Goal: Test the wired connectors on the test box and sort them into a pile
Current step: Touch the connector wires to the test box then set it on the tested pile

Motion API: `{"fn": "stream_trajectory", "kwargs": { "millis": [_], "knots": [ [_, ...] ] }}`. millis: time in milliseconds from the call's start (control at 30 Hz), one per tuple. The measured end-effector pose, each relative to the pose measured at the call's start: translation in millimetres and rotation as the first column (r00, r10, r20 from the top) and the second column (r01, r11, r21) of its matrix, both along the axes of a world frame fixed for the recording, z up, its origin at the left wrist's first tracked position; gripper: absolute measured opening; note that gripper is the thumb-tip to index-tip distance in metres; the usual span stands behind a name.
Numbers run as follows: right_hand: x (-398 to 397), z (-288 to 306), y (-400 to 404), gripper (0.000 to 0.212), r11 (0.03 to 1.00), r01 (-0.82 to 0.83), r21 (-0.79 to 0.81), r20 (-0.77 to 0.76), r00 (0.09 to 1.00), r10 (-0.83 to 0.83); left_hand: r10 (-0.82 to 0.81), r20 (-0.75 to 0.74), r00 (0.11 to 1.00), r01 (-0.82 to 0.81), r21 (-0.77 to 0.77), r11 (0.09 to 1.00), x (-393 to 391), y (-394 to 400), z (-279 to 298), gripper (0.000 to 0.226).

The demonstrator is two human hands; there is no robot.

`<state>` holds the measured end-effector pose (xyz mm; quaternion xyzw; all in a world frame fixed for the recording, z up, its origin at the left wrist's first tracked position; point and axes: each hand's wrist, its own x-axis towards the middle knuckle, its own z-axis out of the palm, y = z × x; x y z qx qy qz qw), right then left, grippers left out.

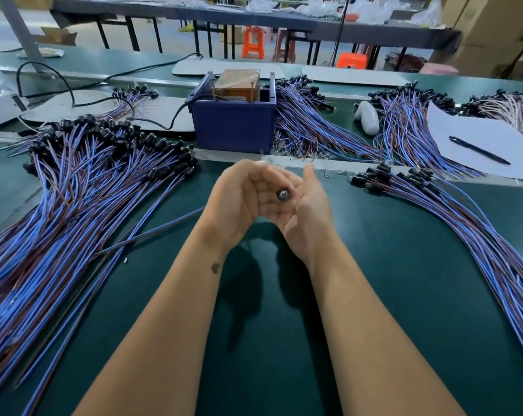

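No writing is legible anywhere; your left hand (239, 199) and right hand (306, 211) meet at centre, fingers curled together around one black connector (283, 194); the blue test box (234, 115) sits at 12 o'clock on the raised rail; the big pile (83, 187) spreads at 9 o'clock, another bundle (452, 217) at 3 o'clock; bare green tabletop (254, 325) lies open at 6 o'clock between your forearms.

Your forearms are bare, no sleeves or gloves; a small dark mark (215, 267) sits on your left wrist.
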<state>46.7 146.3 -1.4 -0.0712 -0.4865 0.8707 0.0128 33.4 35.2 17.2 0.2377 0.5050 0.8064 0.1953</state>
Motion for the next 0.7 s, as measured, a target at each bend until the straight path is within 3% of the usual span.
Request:
{"fn": "stream_trajectory", "kwargs": {
  "millis": [67,133,233,300,367,433,533,600,700],
  "knots": [
    [-1.3,1.1,8.0,0.060,0.996,-0.008,-0.091,0.041,0.999,0.012,-0.144,-0.016,0.990,0.141,-0.110,0.984,1.2,-2.2,-0.2,0.048],
    [0.0,-0.1,11.5,0.044,0.994,0.066,-0.084,0.043,0.997,-0.062,-0.235,0.032,0.972,0.236,-0.227,0.945,3.3,-2.8,-0.2,0.044],
    [0.5,-3.1,14.1,0.019,0.977,0.207,-0.060,-0.028,0.978,-0.209,-0.403,0.135,0.905,0.422,-0.397,0.815,6.3,-4.1,-0.6,0.041],
    [0.0,-4.1,16.2,0.014,0.975,0.212,-0.072,-0.056,0.975,-0.216,-0.492,0.188,0.850,0.520,-0.456,0.722,4.9,-7.1,-2.6,0.043],
    [0.2,-4.7,18.2,0.014,0.982,0.170,-0.084,-0.073,0.982,-0.177,-0.533,0.199,0.823,0.557,-0.468,0.686,2.1,-13.0,-3.8,0.047],
    [1.4,-3.9,20.3,0.015,0.988,0.117,-0.098,-0.093,0.988,-0.127,-0.459,0.181,0.870,0.488,-0.451,0.747,-2.1,-21.3,-3.6,0.045],
    [3.4,-1.1,22.6,0.017,0.989,0.072,-0.132,-0.119,0.989,-0.088,-0.057,0.123,0.991,0.105,-0.429,0.897,-14.3,-33.9,-6.3,0.047],
    [5.8,1.4,23.6,0.018,0.987,0.039,-0.154,-0.126,0.990,-0.059,0.198,0.102,0.975,-0.137,-0.426,0.894,-24.5,-37.3,-10.8,0.052],
    [8.1,3.1,20.0,0.020,0.996,-0.032,-0.086,-0.117,0.993,0.021,0.321,0.075,0.944,-0.263,-0.415,0.871,-29.2,-30.2,-16.3,0.039]
  ]
}}
